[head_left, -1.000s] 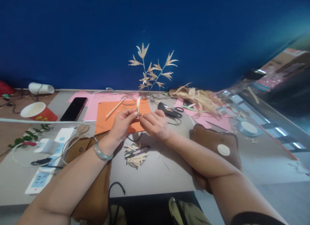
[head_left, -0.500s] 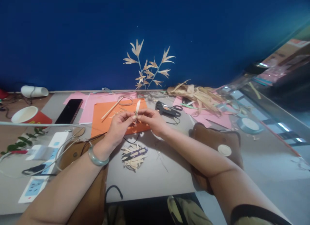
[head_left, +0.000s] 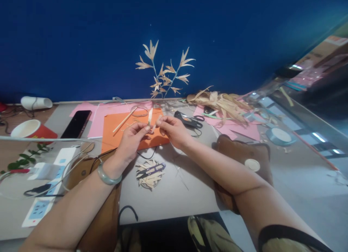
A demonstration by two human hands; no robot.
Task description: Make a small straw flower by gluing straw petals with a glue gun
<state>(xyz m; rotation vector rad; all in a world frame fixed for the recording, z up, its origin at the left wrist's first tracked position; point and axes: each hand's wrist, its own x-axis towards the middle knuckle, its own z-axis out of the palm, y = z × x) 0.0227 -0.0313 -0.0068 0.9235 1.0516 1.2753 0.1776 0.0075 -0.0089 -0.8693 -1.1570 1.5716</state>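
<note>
My left hand (head_left: pixel 133 139) pinches the base of a pale, pointed husk strip (head_left: pixel 150 115), which stands upright above the thumb and forefinger. Close beside it, on the right, my right hand (head_left: pixel 175 133) has its fingers pressed together at a small pale bit too tiny to name. Both hands hover over an orange sheet (head_left: pixel 110 132), on which a thin stick (head_left: pixel 125 120) lies. Nearer me, a round dish of cut husk pieces (head_left: pixel 149 183) has dark snips (head_left: pixel 151 170) lying across it. A black glue gun (head_left: pixel 187 118) rests beyond my right hand.
Branches with husk flowers (head_left: pixel 165 78) rise at the back. Right of them are dried husks (head_left: pixel 220 101) and a tape roll (head_left: pixel 281 135). On the left lie a phone (head_left: pixel 76 124), a paper cup (head_left: pixel 45 130) and a power strip (head_left: pixel 38 210) with loose cables.
My hands, pressed together earlier, have drawn slightly apart. The right fingers have lifted off the strip's base, while the left hand keeps the husk strip. The view has shifted slightly.
</note>
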